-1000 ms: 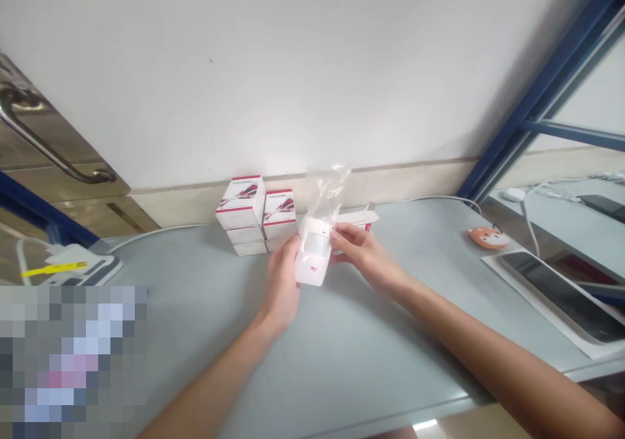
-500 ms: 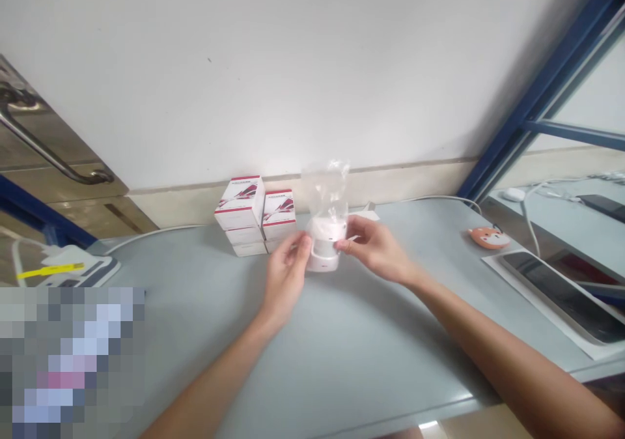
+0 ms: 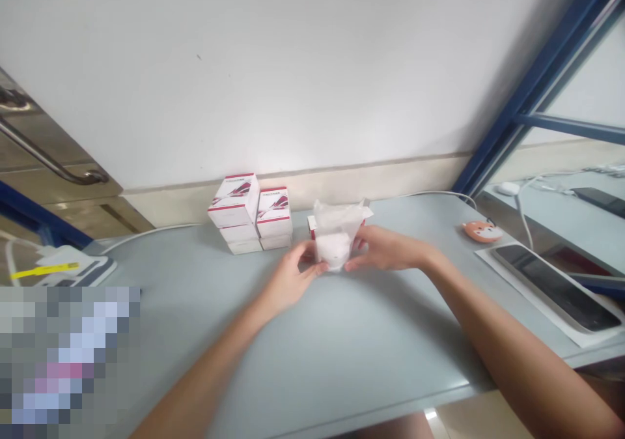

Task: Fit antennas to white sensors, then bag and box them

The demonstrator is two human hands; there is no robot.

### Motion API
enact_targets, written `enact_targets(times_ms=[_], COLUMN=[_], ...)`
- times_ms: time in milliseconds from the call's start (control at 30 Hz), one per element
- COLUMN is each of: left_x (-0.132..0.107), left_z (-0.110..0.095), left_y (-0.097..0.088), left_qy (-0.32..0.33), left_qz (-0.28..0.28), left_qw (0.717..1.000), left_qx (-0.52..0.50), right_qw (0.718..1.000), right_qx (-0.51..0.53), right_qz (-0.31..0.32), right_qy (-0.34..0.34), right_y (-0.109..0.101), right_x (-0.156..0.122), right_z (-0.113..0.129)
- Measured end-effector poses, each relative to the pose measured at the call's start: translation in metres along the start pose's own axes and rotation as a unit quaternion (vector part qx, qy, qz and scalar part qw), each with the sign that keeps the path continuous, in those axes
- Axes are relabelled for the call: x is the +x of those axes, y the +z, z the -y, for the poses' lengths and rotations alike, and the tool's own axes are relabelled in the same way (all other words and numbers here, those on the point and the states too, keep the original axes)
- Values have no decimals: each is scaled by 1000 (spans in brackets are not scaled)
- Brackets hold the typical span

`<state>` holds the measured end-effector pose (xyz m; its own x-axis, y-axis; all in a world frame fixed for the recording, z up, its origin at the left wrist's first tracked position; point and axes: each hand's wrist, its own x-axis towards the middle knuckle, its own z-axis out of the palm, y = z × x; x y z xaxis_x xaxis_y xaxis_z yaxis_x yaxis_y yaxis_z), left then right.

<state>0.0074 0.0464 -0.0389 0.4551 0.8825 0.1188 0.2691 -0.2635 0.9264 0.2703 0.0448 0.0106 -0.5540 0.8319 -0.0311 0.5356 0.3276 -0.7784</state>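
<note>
Between my hands is a white rounded device (image 3: 334, 249) in a clear plastic bag (image 3: 336, 216), whose loose top stands up crumpled above it. Behind it an open small box (image 3: 312, 226) shows, with red edges and a raised white flap; how far the device sits inside it I cannot tell. My left hand (image 3: 291, 275) grips the bagged device from the left, thumb low on its front. From the right my right hand (image 3: 388, 249) holds it, thumb near its base and fingers partly hidden behind the bag.
Stacked white and dark-red printed boxes (image 3: 244, 208) stand left of my hands against the wall. At the right lie an orange animal-faced item (image 3: 482, 231) and a black phone-like slab (image 3: 554, 286) on white. A power strip (image 3: 81, 266) is at far left. A cable runs along the wall.
The bagged device has been lowered and tipped, so its front no longer faces me. Its bag top has folded down, and the open box behind shows more. My hands have moved with it.
</note>
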Motion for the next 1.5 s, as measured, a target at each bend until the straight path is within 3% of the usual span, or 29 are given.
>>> enact_targets(times_ms=[100,200,400,567,700,867,1033,1167,1267,1367,1500], left_x=[-2,-4,-1,1,-1,-4,-7,-7,-6,-4,-2], left_z=[1,-3,-14,-9,-3,-2,-6,-11,-18,-28,-35], left_y=[-6,-7,-2,-1,-1,-4,-5,2,4,2,-6], left_qy=[-3,4,27,13,22,-32,-11,-14,-42,-66,-57], left_qz=[38,35,-28,-82,-40,26,46,18,-50,-117,-83], left_qw=[998,998,996,992,994,998,998,999,990,951,901], left_qx=[49,52,-76,-92,-96,-43,-44,-46,-124,-280,-421], right_qw=[1000,1000,1000,998,999,1000,1000,998,996,994,986], right_qx=[4,3,11,35,22,1,-24,-21,30,85,114], right_qz=[3,-11,-1,6,5,-14,16,36,33,2,-101], right_qy=[-22,-12,12,-43,-25,2,-1,-47,-78,-66,-75], right_y=[1,5,15,9,11,20,20,23,29,33,36], right_x=[0,3,9,5,5,8,9,9,9,10,10], right_z=[-1,-2,-10,-8,-12,-19,-10,-5,1,10,24])
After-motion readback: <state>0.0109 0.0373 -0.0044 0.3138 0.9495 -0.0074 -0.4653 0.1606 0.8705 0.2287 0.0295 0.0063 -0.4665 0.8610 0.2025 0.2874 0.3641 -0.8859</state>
